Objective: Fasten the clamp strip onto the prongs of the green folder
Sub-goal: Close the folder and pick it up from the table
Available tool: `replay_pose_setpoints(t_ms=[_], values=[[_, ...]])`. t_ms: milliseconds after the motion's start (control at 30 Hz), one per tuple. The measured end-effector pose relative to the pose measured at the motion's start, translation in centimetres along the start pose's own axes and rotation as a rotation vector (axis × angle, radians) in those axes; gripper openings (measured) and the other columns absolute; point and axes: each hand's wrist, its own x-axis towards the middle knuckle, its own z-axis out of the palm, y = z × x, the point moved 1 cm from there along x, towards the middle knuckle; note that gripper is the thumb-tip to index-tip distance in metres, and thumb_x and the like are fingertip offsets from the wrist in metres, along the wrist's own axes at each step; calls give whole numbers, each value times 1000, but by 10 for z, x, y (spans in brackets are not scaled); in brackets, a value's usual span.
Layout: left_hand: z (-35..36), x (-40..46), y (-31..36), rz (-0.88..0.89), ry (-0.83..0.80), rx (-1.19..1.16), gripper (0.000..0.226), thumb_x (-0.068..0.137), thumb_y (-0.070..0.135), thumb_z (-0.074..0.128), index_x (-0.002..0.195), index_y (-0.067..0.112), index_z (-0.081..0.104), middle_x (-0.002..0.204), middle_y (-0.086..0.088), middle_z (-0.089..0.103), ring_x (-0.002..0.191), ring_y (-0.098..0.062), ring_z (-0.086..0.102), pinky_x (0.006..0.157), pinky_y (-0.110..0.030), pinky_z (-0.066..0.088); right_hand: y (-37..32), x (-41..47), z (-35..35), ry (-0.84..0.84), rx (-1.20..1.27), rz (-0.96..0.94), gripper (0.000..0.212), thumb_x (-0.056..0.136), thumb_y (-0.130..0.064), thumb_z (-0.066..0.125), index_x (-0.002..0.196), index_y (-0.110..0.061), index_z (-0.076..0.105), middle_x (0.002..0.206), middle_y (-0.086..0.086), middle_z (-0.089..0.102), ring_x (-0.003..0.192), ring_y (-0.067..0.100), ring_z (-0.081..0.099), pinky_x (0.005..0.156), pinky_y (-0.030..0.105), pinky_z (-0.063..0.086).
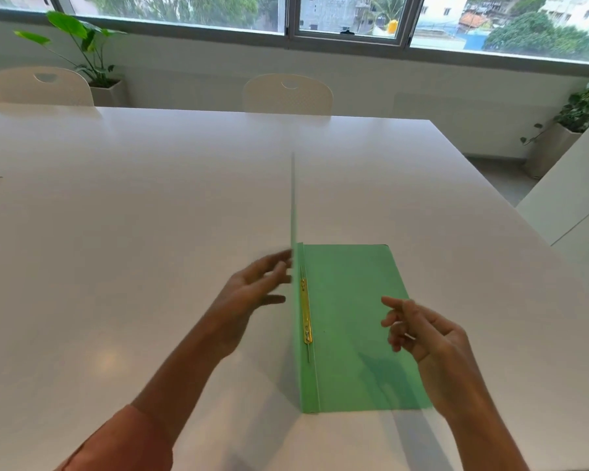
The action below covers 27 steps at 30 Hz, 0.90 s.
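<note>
The green folder (351, 321) lies open on the white table (133, 215), its back leaf flat and its front cover (293, 212) standing upright, seen edge-on. A brass clamp strip (306, 311) runs along the spine fold on the flat leaf. My left hand (252, 294) is blurred, just left of the upright cover, fingers spread and fingertips touching or nearly touching it. My right hand (419, 331) hovers over the folder's right edge with loosely curled fingers and nothing in it.
Two cream chairs (288, 95) (38, 86) stand at the table's far side below a window. Potted plants (92, 56) (578, 110) flank the room. A white cabinet (572, 192) stands to the right of the table.
</note>
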Motion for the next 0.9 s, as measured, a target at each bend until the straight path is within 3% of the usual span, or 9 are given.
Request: replay_pose_setpoints(t_ms=[100,233,300,433,633,700,767,833,900], values=[[28,4,-16,-41,-1,121,45,86,43,76,129,35,71,126,-2,75,119,-14,68,99,-35,57,-22,10,-12,-12,88,-12,53,98,-48,63,121,-2,74,97,19,73,76,26,66,65,30,59],[46,8,-46,-162,87,258,49,90,38,80,135,33,64,127,2,65,117,-7,61,77,-16,52,-35,17,-32,15,68,44,58,99,-55,56,121,-6,75,107,21,74,90,35,68,81,43,57],[47,7,-59,-214,125,268,55,92,34,77,143,26,57,127,1,63,117,-10,61,75,-14,52,-33,14,-42,25,-7,112,55,98,-59,54,120,-14,77,112,21,76,96,41,72,85,51,59],[46,6,-72,-252,225,294,62,95,31,74,150,21,48,137,-4,57,125,-19,56,93,-29,48,-20,8,-58,61,-200,228,44,93,-59,62,114,-25,79,103,12,81,87,38,79,68,45,65],[53,10,-73,-245,258,223,72,96,26,74,156,17,35,121,2,61,101,-4,66,67,-12,55,21,10,-73,182,-807,188,51,85,-29,85,132,-21,69,101,-2,75,86,16,73,72,33,62],[56,12,-73,-243,294,158,80,96,23,74,160,14,26,122,0,61,103,-6,66,82,-22,59,29,8,-71,160,-991,121,60,84,-28,86,138,-16,64,103,-2,65,89,12,63,72,21,52],[60,14,-73,-253,333,83,84,96,19,74,161,10,21,123,-3,63,106,-11,67,97,-36,58,36,5,-69,181,-1077,86,68,82,-28,87,142,-10,60,103,0,58,96,19,59,81,25,50],[64,15,-73,-271,336,8,78,96,15,73,159,4,27,123,-7,68,103,-13,72,90,-30,59,42,1,-66,212,-1116,71,76,81,-25,88,146,-6,55,106,2,53,106,24,54,92,32,50],[69,16,-73,-270,307,1,57,96,10,73,146,1,48,112,-6,74,85,-6,77,69,-18,60,44,-2,-63,234,-1115,58,78,81,-24,88,148,-4,52,108,3,51,110,24,51,97,35,49]])
